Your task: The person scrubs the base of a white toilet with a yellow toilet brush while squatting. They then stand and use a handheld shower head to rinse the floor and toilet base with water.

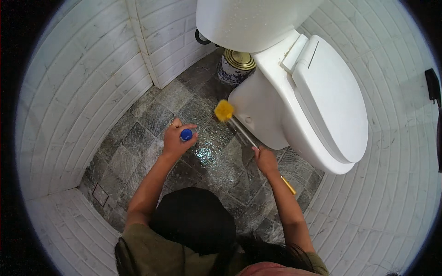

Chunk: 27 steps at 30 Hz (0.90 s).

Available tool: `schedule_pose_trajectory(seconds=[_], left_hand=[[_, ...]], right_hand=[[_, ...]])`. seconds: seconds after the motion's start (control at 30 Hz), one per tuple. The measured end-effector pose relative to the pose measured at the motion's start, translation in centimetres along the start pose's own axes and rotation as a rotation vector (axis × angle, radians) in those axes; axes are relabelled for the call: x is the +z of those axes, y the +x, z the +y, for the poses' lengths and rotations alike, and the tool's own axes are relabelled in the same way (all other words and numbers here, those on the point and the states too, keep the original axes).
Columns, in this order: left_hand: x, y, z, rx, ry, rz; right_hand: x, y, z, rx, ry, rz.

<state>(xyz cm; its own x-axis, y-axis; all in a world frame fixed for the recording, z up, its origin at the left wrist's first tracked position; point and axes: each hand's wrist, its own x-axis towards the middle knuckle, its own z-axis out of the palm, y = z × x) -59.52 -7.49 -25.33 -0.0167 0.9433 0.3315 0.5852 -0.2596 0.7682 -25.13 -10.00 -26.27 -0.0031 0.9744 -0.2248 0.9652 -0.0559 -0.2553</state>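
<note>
My left hand point(173, 141) is closed around a small container with a round blue cap point(186, 135), held over the wet floor; its body is mostly hidden by my fingers and the view from above. My right hand point(265, 161) grips the thin metal handle of a toilet brush point(223, 110) with a yellow bristle head. The gold end of that handle shows beyond my right forearm. The brush head is close to the base of a white toilet point(260, 110), whose lid is down. I cannot tell whether the bristles touch the floor.
Grey stone-pattern tiles point(122, 163), wet and shiny, cover the floor. A tin with a gold lid point(239, 60) stands behind the toilet base. White tiled walls point(87, 92) close in around me. A square drain point(100, 195) lies at the left; a black fixture point(433, 85) hangs at the right.
</note>
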Motion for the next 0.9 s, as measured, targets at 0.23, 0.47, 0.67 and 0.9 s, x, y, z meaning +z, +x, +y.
schedule_pose_trajectory(seconds=[0.23,0.47,0.67,0.9], left_hand=[[0.5,-0.3,-0.8,0.076,-0.008,0.074],[-0.1,-0.3,-0.7,0.043,-0.057,0.059],[0.3,0.1,-0.4,0.06,-0.058,0.071],[-0.1,-0.4,-0.7,0.071,-0.034,0.079]], right_hand=[[-1.1,0.7,-0.5,0.104,0.143,0.227],[-2.3,0.7,-3.8,-0.029,0.172,0.083],[0.8,0.6,0.7,0.007,0.0,0.057],[-1.3,-0.2,-2.4,0.095,0.138,0.144]])
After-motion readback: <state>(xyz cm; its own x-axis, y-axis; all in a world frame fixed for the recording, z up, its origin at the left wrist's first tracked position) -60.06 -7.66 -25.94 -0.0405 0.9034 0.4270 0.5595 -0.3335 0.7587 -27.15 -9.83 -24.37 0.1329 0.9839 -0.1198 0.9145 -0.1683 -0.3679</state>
